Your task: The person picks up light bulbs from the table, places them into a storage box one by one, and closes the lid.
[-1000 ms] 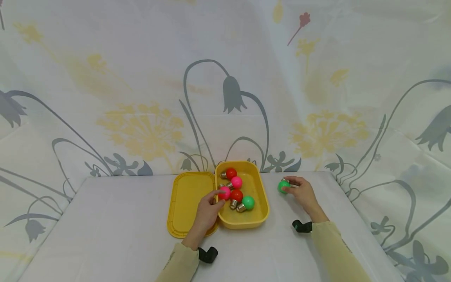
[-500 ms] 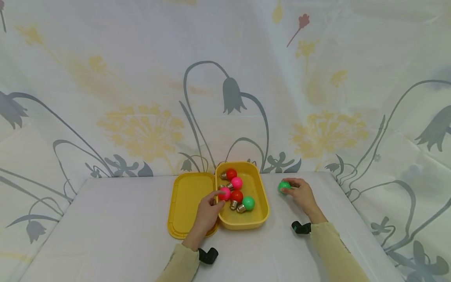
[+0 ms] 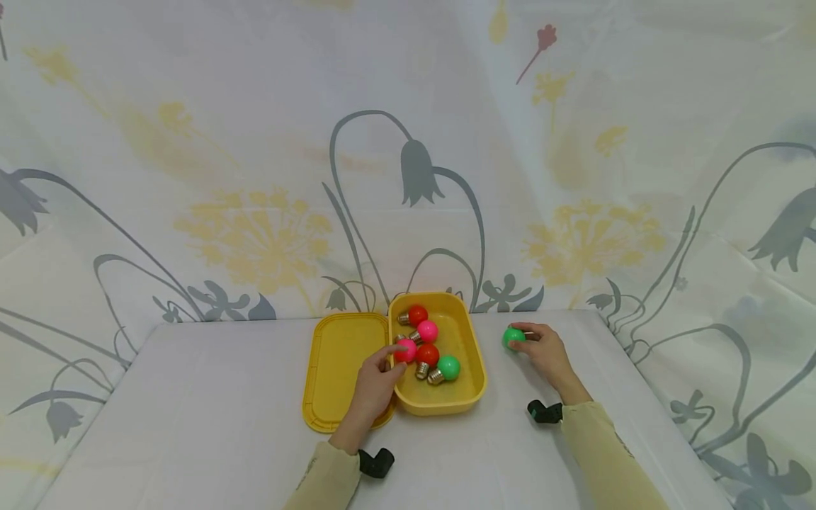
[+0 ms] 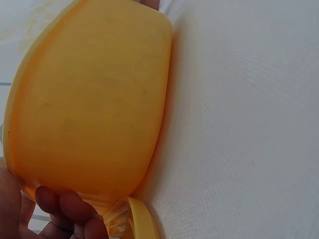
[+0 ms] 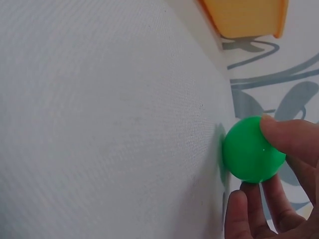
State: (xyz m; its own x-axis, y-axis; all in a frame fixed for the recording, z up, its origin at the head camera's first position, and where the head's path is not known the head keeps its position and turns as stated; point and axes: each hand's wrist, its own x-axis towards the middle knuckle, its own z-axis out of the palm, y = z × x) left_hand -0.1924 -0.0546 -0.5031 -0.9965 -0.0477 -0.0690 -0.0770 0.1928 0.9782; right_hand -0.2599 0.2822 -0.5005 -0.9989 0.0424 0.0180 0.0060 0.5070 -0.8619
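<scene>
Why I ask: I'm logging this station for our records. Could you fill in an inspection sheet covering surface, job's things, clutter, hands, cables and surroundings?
Surface: white table, looks flat.
Job's things: open yellow box holding two red bulbs, two pink bulbs and one green bulb; yellow lid lying left of the box; another green bulb outside, to the box's right.
Clutter: nothing seen.
Hands: left hand at the box's left edge, by a pink bulb, grip unclear; right hand pinches the outside green bulb.
Cables: nothing seen.
Surroundings: flowered backdrop behind the table; black device at each wrist.
</scene>
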